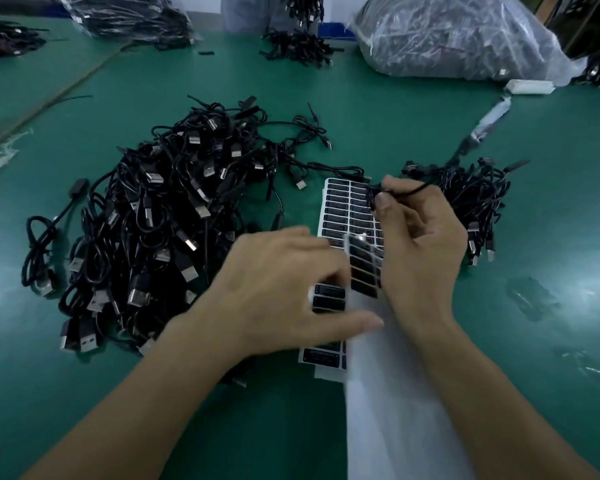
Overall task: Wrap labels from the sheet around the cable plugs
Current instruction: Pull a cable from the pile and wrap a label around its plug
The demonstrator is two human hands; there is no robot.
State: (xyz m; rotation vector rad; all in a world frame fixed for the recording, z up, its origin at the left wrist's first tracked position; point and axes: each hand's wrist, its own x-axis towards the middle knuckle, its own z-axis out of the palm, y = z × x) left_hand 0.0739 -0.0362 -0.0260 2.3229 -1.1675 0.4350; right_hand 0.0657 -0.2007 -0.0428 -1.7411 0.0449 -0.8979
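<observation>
A white sheet of black labels (343,209) lies on the green table between my hands. My left hand (284,289) rests over the sheet's lower half with its fingers bent at a label strip (362,268) that curls up off the sheet; whether it grips the strip is hidden by blur. My right hand (420,244) is raised over the sheet's right side and pinches a thin black cable (400,192) near its small plug end between thumb and forefinger. The cable trails right toward a smaller bundle of cables (471,195).
A large heap of black USB cables (160,216) lies to the left. Peeled white backing paper (395,393) runs toward me under my right forearm. Plastic bags of cables (458,36) and more bundles (295,46) sit at the far edge.
</observation>
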